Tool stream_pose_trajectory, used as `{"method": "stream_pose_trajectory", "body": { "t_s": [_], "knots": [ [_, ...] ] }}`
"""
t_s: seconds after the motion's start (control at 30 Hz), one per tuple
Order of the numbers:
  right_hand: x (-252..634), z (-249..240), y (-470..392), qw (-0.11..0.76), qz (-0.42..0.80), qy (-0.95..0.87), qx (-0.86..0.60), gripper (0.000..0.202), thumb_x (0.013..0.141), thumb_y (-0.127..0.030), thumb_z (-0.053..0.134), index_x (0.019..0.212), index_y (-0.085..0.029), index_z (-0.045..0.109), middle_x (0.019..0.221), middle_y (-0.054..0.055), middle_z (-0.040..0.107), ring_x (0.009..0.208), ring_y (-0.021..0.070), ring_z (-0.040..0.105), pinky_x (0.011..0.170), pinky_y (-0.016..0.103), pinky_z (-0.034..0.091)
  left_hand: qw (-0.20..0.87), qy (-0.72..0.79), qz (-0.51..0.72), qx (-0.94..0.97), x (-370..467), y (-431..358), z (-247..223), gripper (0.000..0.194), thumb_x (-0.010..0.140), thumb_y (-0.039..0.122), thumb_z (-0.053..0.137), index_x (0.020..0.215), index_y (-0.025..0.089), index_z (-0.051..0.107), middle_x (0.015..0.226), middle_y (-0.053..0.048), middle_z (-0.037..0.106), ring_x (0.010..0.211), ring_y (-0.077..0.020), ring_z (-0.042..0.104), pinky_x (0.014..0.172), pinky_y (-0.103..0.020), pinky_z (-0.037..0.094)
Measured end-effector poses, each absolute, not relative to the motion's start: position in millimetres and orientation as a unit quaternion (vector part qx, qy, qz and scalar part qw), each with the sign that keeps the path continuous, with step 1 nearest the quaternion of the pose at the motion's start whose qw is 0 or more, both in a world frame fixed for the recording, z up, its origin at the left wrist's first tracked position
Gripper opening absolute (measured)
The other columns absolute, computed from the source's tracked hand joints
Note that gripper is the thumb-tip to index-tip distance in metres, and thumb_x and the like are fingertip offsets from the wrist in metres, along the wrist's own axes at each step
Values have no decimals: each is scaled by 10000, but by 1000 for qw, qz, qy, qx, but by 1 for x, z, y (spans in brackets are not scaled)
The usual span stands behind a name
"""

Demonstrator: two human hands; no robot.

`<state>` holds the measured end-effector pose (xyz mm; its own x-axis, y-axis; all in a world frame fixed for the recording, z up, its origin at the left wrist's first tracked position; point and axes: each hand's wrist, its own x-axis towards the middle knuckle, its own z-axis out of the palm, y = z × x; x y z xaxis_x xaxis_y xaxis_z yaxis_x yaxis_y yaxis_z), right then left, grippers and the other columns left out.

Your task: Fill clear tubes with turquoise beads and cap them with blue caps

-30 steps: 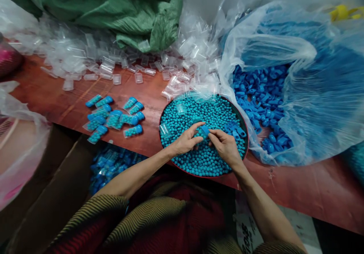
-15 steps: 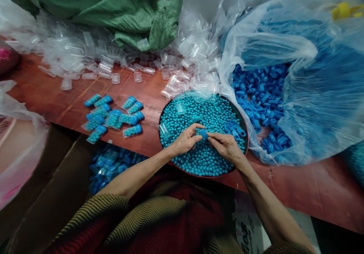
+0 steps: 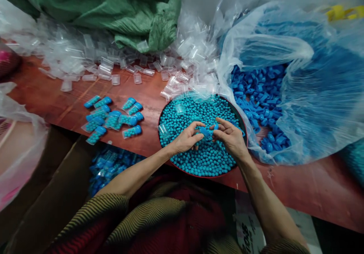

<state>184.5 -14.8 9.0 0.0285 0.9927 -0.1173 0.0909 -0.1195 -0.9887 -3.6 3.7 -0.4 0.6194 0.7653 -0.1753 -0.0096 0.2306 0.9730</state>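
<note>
Over a round red-rimmed tray point(image 3: 162, 145) of turquoise beads point(image 3: 204, 161), both my hands work close together. My left hand point(image 3: 186, 138) is closed, thumb and fingers pinching a blue plastic cap point(image 3: 204, 132); whether a clear container sits under it is hidden. Just to the right, my right hand point(image 3: 231, 140) pinches another small blue cap point(image 3: 215, 126) between thumb and fingertips. The two blue pieces are very near each other, and I cannot tell if they touch. A clear empty container point(image 3: 163, 130) lies on the beads at the tray's left side.
Several bead-filled containers with blue caps point(image 3: 132, 131) lie left of the tray. Loose clear containers point(image 3: 105, 66) are heaped behind, beside a green sack point(image 3: 113, 11). On the right, a plastic bag point(image 3: 298, 53) spills blue caps point(image 3: 256, 91). More filled containers point(image 3: 110, 165) sit below the table edge.
My right hand has shifted slightly right and its fingers have lifted, now showing a small blue cap between them. My left hand stays nearly in place on its blue cap.
</note>
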Motion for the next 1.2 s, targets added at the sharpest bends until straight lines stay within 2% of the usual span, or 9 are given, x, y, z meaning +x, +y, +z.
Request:
{"method": "stream_pose_trajectory", "body": {
  "t_s": [0.13,0.2,0.27,0.37,0.5,0.7,0.93,1.07,1.2],
  "knots": [
    [169,11,-24,379,359,-627,-578,430,856,-411,530,1227,-202,589,1028,83,701,889,217,660,823,391,535,646,366,320,588,0,-2,5,569,863,287,500,1395,241,304,791,20,511,542,-67,437,516,-201,410],
    [163,14,-30,323,289,-708,-558,529,855,-446,534,1316,-187,507,1197,129,632,1084,270,606,916,434,497,618,373,343,601,1,-4,7,560,857,272,496,1394,230,342,805,8,518,599,-89,434,577,-224,427],
    [158,15,-36,276,229,-761,-540,776,781,-491,627,1423,-160,341,1325,187,518,1177,326,544,908,473,500,625,377,347,589,1,-7,8,535,855,280,488,1376,227,376,796,6,515,603,-99,427,586,-235,424],
    [151,10,-42,237,153,-786,-550,1000,693,-503,712,1460,-128,193,1282,235,496,1069,365,592,779,489,544,644,379,344,569,0,-9,10,490,846,282,496,1325,217,418,783,9,513,631,-112,456,616,-247,435],
    [143,-1,-45,265,102,-779,-559,850,736,-459,654,1404,-129,244,1112,192,572,908,328,642,642,430,558,631,378,369,568,0,-11,15,371,803,227,538,1165,168,485,852,-4,538,744,-123,496,728,-255,443],
    [137,-3,-47,351,72,-756,-548,745,694,-393,647,1309,-145,309,1063,160,578,907,312,630,726,444,550,661,394,373,519,8,-18,23,233,827,255,517,1039,170,474,627,59,429,533,-74,378,534,-204,342],
    [138,-14,-45,356,103,-756,-539,780,669,-436,678,1302,-167,310,1042,135,577,887,294,635,714,424,547,657,436,378,486,14,-20,20,160,834,225,483,982,171,456,561,80,397,492,-66,357,498,-192,305],
    [129,-10,-49,271,113,-780,-553,827,721,-488,646,1371,-136,274,1090,179,576,860,309,647,617,407,545,606,448,361,549,1,-22,12,140,846,229,478,974,172,470,574,78,387,502,-69,344,509,-197,310],
    [131,8,-40,155,129,-831,-519,805,810,-488,576,1456,-186,201,1216,181,553,902,307,648,568,372,539,503,485,368,613,-39,-17,13,208,867,276,475,1046,172,493,675,46,460,591,-87,422,575,-208,371]
  ]
}}
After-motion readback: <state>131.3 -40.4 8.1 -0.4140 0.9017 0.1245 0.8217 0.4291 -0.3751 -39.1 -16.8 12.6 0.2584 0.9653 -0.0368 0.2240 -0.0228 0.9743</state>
